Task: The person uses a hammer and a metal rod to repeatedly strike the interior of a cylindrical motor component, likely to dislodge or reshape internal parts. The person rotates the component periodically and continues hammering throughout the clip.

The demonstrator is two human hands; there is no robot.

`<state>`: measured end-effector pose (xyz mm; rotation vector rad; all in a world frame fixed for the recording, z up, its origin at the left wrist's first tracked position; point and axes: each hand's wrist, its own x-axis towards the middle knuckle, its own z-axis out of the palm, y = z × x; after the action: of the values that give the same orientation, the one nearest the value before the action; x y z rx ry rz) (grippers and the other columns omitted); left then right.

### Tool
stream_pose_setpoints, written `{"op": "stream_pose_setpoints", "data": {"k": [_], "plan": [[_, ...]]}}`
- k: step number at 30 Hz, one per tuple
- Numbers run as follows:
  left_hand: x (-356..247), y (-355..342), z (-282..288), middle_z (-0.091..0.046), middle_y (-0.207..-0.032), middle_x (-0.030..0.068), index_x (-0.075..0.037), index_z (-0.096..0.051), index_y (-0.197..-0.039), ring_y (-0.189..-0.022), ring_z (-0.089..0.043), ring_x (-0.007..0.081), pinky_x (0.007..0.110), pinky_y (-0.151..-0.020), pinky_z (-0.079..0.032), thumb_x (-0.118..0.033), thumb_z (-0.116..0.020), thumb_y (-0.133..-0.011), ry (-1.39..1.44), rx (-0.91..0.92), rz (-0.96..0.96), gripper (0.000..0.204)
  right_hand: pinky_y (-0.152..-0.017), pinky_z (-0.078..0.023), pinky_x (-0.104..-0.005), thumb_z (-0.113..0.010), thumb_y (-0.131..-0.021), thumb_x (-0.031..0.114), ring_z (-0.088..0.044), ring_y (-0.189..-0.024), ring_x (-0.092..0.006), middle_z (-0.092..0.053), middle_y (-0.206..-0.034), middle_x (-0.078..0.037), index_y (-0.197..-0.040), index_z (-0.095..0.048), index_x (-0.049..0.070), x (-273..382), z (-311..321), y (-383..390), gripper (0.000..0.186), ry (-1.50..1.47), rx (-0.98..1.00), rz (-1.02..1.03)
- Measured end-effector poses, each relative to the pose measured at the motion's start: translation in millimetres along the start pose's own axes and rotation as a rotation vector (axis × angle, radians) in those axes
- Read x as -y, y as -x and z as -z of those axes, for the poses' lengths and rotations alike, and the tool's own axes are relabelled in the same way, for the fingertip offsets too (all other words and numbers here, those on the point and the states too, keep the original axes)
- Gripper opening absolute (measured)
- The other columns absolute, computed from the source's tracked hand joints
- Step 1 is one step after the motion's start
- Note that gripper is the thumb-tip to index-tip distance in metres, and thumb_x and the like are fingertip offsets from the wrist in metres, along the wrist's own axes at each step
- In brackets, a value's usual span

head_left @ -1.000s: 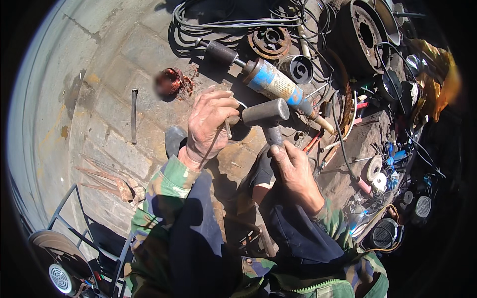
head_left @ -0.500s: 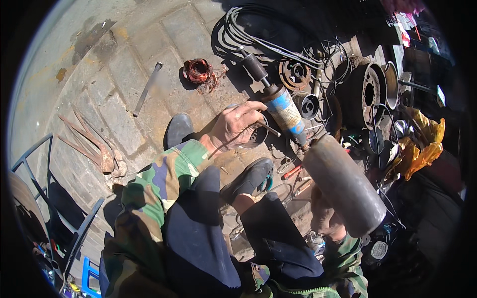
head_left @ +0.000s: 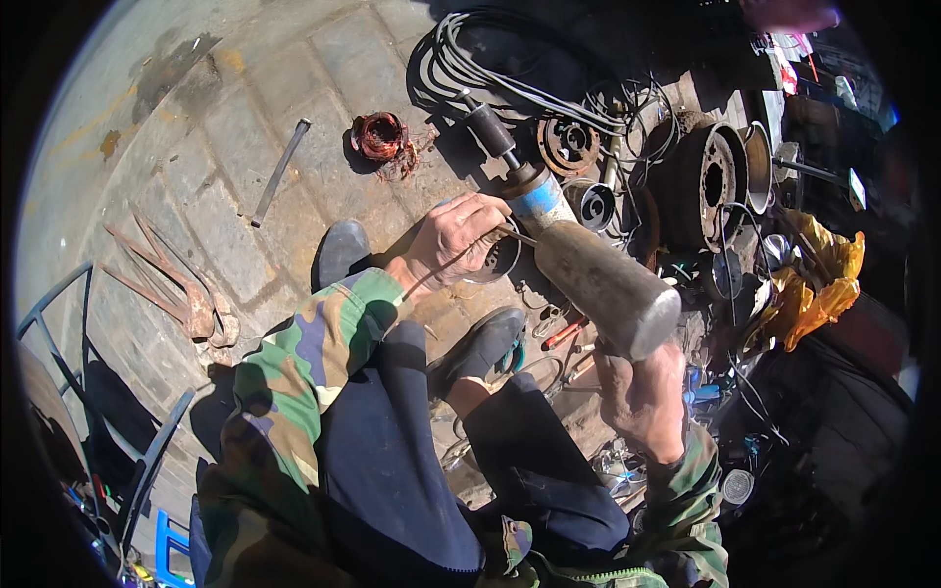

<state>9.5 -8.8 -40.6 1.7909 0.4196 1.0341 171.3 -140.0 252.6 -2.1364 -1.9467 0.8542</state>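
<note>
One rusty long-handled tool (head_left: 199,316), perhaps tongs, lies at the left on the paving (head_left: 221,216), with a dark metal bar (head_left: 281,171) farther off and a copper wire coil (head_left: 379,137) beyond that. The left shoe (head_left: 341,253) is planted nearer in.

From here I see the left hand (head_left: 453,240) with its fingers curled about a thin metal rod (head_left: 518,235), over a round metal part (head_left: 503,260) that sits on the ground just past the right shoe (head_left: 482,345). A blue power tool (head_left: 537,201) lies right behind them. The big hammer (head_left: 613,289) hangs to the right, its left end lined up with the rod; whether they touch, I can't tell. The right hand (head_left: 645,392) is clenched close under the hammer head, seemingly around the handle, which is hidden.

My worry is those bare left fingers: a blow slightly off the rod's narrow end could catch the knuckles. The rod might also skid if it sits crooked, and the round part could shift, since nothing I see clamps it.
</note>
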Motion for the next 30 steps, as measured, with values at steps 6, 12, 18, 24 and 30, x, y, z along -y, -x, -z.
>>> {"op": "stream_pose_setpoints", "data": {"k": [6, 12, 18, 24, 30], "plan": [[4, 1, 0, -0.075, -0.111, 0.0137, -0.004, -0.070, -0.107, -0.101, -0.075, 0.0380, 0.045, -0.086, -0.062, -0.010, -0.078, -0.098, 0.012, 0.024, 0.061, 0.014, -0.062, -0.053, -0.0433, -0.068, -0.108, 0.024, -0.067, -0.067, -0.0323, -0.065, -0.082, -0.019, -0.120, -0.067, -0.006, 20, -2, 20, 0.033, -0.150, -0.276, -0.175], [4, 2, -2, -0.075, -0.111, 0.0135, -0.004, -0.069, -0.105, -0.101, -0.075, 0.0380, 0.045, -0.086, -0.062, -0.007, -0.077, -0.096, -0.006, 0.026, 0.036, 0.013, -0.060, -0.051, -0.0413, -0.074, -0.105, 0.026, -0.057, -0.058, -0.0323, -0.058, -0.072, -0.017, -0.113, -0.065, -0.003, 6, -19, 2, 0.032, -0.206, -0.192, -0.012], [8, 0, -3, -0.077, -0.114, 0.0119, -0.005, -0.072, -0.108, -0.101, -0.077, 0.0340, 0.042, -0.085, -0.064, -0.007, -0.076, -0.099, -0.021, 0.016, 0.004, 0.010, -0.053, -0.047, -0.0389, -0.066, -0.112, 0.022, -0.061, -0.050, -0.0296, -0.065, -0.070, -0.012, -0.113, -0.065, -0.001, 7, 1, 9, 0.023, -0.141, -0.276, -0.198], [7, -2, -4, -0.075, -0.110, 0.0125, -0.005, -0.070, -0.109, -0.101, -0.075, 0.0371, 0.045, -0.088, -0.062, -0.009, -0.075, -0.098, -0.027, 0.036, 0.034, 0.012, -0.056, -0.049, -0.0374, -0.069, -0.107, 0.017, -0.056, -0.056, -0.0303, -0.066, -0.078, -0.023, -0.116, -0.063, -0.005, -5, -42, 3, 0.025, -0.283, -0.289, -0.030], [6, -2, -5, -0.076, -0.112, 0.0122, -0.004, -0.071, -0.108, -0.102, -0.076, 0.0364, 0.044, -0.089, -0.063, -0.006, -0.076, -0.096, -0.073, 0.076, 0.021, 0.012, -0.058, -0.048, -0.0427, -0.069, -0.106, 0.015, -0.065, -0.060, -0.0375, -0.063, -0.075, -0.019, -0.114, -0.067, -0.004, 0, -18, 2, 0.021, -0.128, -0.088, -0.230]]}}
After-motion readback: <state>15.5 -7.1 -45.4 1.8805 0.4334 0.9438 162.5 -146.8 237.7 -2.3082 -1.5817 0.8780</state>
